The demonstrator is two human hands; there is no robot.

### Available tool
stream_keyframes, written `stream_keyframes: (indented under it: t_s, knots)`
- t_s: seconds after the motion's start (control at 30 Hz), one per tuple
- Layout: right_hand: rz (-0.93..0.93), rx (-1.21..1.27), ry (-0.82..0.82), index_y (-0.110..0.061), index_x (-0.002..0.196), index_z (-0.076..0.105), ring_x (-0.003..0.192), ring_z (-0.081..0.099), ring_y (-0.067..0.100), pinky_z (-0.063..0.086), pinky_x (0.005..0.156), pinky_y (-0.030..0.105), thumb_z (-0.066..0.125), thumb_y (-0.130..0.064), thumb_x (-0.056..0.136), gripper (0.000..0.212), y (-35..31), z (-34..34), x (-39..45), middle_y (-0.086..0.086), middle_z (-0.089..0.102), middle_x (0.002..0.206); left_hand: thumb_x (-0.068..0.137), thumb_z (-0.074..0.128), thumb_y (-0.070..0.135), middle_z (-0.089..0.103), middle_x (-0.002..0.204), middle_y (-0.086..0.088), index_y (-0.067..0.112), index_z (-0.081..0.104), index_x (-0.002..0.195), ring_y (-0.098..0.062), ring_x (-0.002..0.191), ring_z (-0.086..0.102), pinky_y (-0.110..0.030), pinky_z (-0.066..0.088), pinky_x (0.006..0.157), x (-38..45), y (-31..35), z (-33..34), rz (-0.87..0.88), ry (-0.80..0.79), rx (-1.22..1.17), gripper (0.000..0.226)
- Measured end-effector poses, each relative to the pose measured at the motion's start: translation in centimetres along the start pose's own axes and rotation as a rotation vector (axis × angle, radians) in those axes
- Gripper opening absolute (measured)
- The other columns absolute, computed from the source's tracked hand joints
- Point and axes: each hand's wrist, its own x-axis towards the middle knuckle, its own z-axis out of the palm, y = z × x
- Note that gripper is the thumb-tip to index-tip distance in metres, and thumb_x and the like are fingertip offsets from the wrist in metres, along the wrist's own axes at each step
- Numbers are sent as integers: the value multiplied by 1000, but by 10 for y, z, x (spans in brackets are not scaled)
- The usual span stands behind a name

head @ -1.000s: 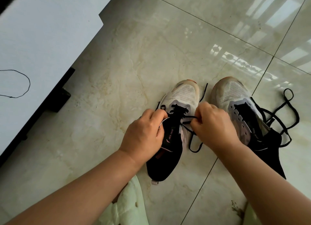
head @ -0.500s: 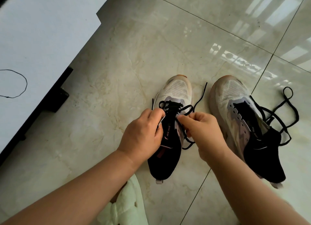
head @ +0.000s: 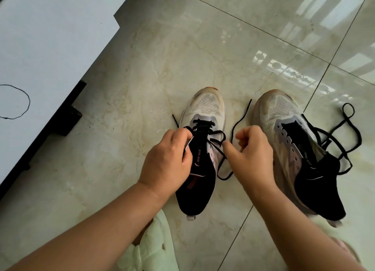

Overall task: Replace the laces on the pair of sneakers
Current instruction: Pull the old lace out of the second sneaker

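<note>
The left sneaker (head: 205, 110), white mesh toe and black heel, lies on the floor with a black lace (head: 218, 135) threaded through its front eyelets. My left hand (head: 168, 161) grips that sneaker's left eyelet edge. My right hand (head: 253, 155) is just right of the shoe with its fingers curled. Its index finger points at the lace, and a lace strand runs into the hand between thumb and finger. The lace's free ends trail on the floor on both sides. The right sneaker (head: 282, 112) has empty eyelets, with a loose black lace (head: 345, 133) beside it.
A white cabinet (head: 50, 47) fills the left side, with a thin black thread loop (head: 24, 110) on it and a black foot (head: 67, 120) under it. Pale green slippers (head: 152, 250) are at the bottom. The floor is glossy marble tile (head: 203, 37).
My right hand has drawn back a little to the right of the eyelets and its index finger is now stretched out. My left hand keeps its hold on the shoe.
</note>
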Motion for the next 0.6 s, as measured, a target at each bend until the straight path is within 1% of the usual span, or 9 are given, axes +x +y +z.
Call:
stream_keyframes:
  t_s: [0.07,0.13,0.17,0.23,0.33,0.4,0.5,0.53,0.6]
  knots:
    - [-192,40,-46,-17,81,57,72,45,-4,33,61,7,66,-10,78,12,-7,1,-4,-15,44,78,78,62,-1,60,86,-10,5,59,96,-30,61,59,-34,50,50,0,0,0,2,0,-5,20]
    - [-282,32,-121,-12,86,67,74,48,-1,36,66,9,68,-6,78,10,-14,0,-3,-12,49,81,78,63,-1,60,86,-10,5,59,96,-30,62,59,-35,51,50,0,0,0,13,0,-6,19]
    - [-318,7,-139,-10,88,70,76,51,3,41,69,19,68,-5,78,11,-15,0,0,-8,53,83,78,63,-1,61,86,-10,5,59,96,-30,63,59,-35,51,51,0,-1,0,17,0,-7,19]
    - [-438,-90,-153,-5,85,71,76,57,24,46,68,37,68,-2,78,9,-18,-3,5,3,58,80,78,63,-1,61,86,-10,4,59,96,-30,63,59,-34,51,51,0,-1,0,18,-3,-9,20]
    - [-558,-223,-168,-1,77,67,72,55,32,47,65,45,65,-2,77,2,-19,-3,11,11,59,76,77,64,-2,61,87,-10,4,60,96,-30,63,60,-29,47,53,0,-1,0,16,-5,-9,21]
    - [-562,-258,-173,0,75,64,73,53,32,46,67,45,60,-6,79,7,-18,-1,14,12,57,77,76,64,-3,62,87,-10,4,60,95,-29,63,60,-26,45,53,0,-1,0,7,4,-15,22]
    - [-492,-313,-155,1,73,58,76,51,33,44,69,44,59,-5,78,8,-3,-2,18,14,55,78,76,63,-2,61,86,-9,5,60,95,-29,61,59,-29,47,51,0,-1,0,-10,11,-15,20]
    - [-421,-357,-157,1,73,57,78,50,34,42,69,42,58,-4,78,8,6,-4,18,15,54,79,77,63,-2,60,86,-9,6,60,95,-29,60,59,-30,47,51,-1,-1,0,-10,15,-12,20]
    - [-196,-500,-236,-1,77,54,85,49,34,36,67,34,54,-7,81,7,21,-6,17,17,53,88,77,62,-2,60,85,-9,5,60,95,-29,60,58,-31,48,50,0,-1,0,-8,21,-7,20]
